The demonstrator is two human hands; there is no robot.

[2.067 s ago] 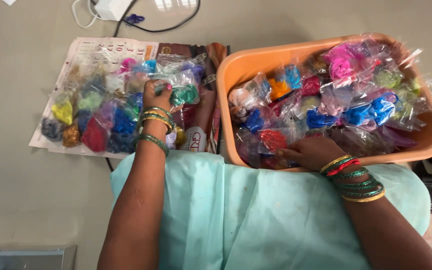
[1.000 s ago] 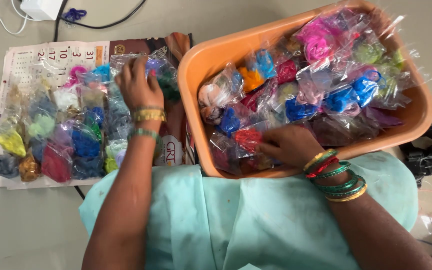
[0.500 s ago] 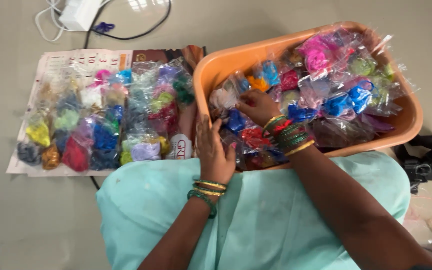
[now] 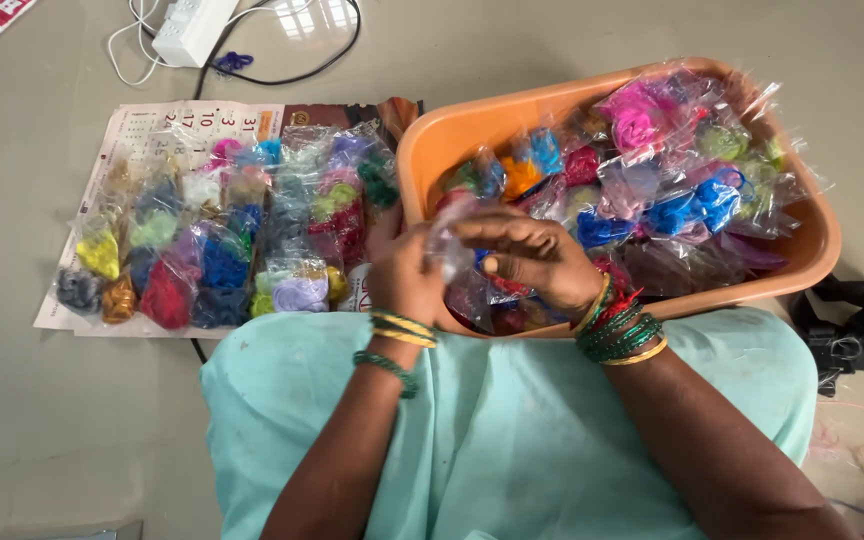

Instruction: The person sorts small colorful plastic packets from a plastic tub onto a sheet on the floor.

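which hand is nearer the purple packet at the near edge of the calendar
Left. The left hand sits just right of the purple packet, close beside it. The right hand is farther right, over the orange tub. Both pinch a clear packet.

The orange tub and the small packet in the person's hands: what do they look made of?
Orange tub: seemingly moulded plastic, with a smooth, slightly glossy rim and rounded corners. Small packet, pinched between left hand and right hand: thin clear plastic film, see-through, crinkled and glinting. Its contents cannot be made out.
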